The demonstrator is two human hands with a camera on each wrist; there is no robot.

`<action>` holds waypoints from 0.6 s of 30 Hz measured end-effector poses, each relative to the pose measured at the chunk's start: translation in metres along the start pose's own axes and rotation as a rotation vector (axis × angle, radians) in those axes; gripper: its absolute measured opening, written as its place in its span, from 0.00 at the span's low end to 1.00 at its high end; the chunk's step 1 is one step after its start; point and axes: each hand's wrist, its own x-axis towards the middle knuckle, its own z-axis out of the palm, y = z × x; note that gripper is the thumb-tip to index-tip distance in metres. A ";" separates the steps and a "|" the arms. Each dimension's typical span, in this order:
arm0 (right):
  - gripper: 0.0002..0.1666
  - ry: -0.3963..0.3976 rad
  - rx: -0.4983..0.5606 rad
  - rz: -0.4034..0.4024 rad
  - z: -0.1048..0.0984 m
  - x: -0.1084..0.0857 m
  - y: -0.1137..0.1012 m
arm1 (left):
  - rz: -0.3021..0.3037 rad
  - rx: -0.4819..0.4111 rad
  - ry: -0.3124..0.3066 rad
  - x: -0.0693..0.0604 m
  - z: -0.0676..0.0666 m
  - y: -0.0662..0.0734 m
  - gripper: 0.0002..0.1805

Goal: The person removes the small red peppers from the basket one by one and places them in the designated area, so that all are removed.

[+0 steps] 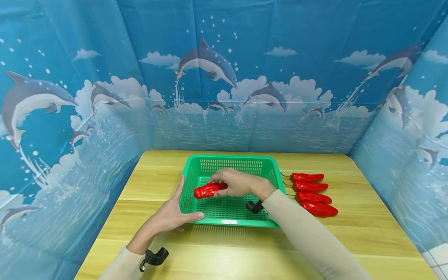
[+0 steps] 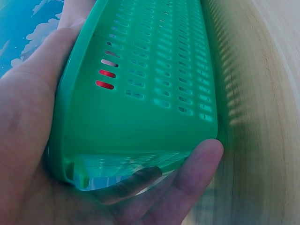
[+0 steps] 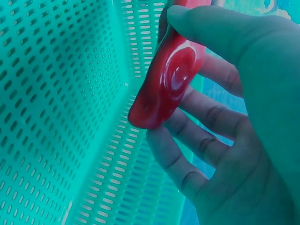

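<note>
A green plastic basket (image 1: 229,223) with slotted walls stands on the table. My left hand (image 1: 169,214) grips its near left corner, with the thumb over the front rim and the other fingers around the outside. In the left wrist view the same hand (image 2: 183,187) lies around that corner. My right hand (image 1: 235,182) reaches into the basket and holds a glossy red chili pepper (image 1: 206,191) above its floor, stem end to the left. The right wrist view shows the pepper (image 3: 173,77) pinched between thumb and fingers.
Several more red chili peppers (image 1: 311,197) lie in a column just right of the basket, stems towards it. The wooden table (image 1: 224,252) reaches a blue dolphin-print curtain (image 1: 245,128) at the back and sides.
</note>
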 end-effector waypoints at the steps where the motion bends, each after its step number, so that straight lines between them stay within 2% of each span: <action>1: 0.27 0.003 -0.003 0.002 -0.001 0.000 0.000 | 0.001 -0.001 0.000 0.000 -0.001 0.000 0.84; 18: 0.28 0.033 -0.036 0.027 -0.009 -0.014 -0.001 | 0.004 -0.008 -0.001 0.000 -0.002 0.001 0.84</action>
